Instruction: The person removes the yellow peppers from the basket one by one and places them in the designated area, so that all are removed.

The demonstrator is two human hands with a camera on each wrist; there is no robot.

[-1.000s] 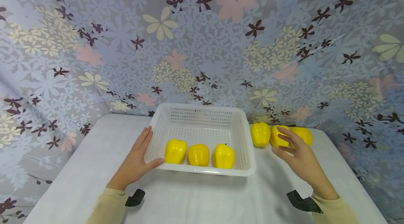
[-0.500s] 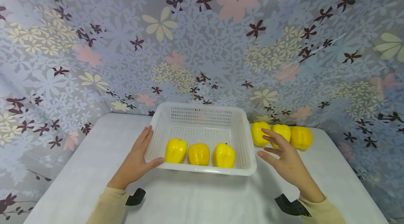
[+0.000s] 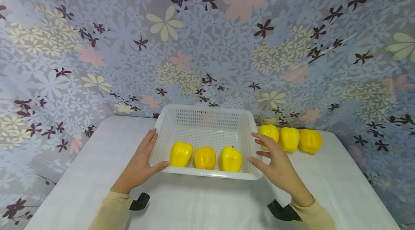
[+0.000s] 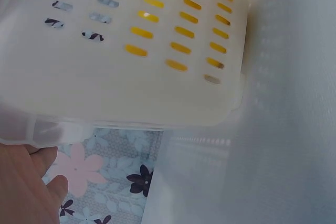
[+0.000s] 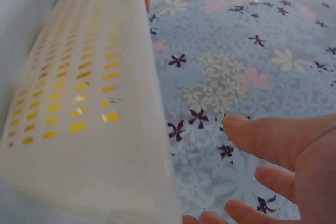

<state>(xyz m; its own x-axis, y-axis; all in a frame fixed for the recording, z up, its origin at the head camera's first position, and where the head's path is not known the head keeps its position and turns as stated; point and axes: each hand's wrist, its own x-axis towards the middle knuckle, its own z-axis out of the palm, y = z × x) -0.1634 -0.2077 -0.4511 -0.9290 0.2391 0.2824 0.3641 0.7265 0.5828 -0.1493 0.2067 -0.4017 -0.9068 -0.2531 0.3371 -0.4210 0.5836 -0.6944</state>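
Observation:
A white perforated plastic basket (image 3: 207, 174) stands on the table with three yellow bell peppers inside along its front: left pepper (image 3: 181, 154), middle pepper (image 3: 204, 158), right pepper (image 3: 230, 159). At the basket's left side my left hand (image 3: 137, 168) rests against the rim, fingers extended along the edge and thumb at the front corner. Over the right rim is my right hand (image 3: 277, 165), fingers spread and holding nothing; the right wrist view shows a gap between its thumb and the basket wall (image 5: 89, 171).
Three more yellow bell peppers stand in a row right of the basket: near one (image 3: 268, 132), middle one (image 3: 289, 139), far right one (image 3: 310, 141). A white cloth covers the table (image 3: 201, 204). Behind it hangs a floral curtain (image 3: 207, 61).
My right hand has moved left, from in front of the loose peppers to the basket's right rim. The left hand and the peppers have stayed in place.

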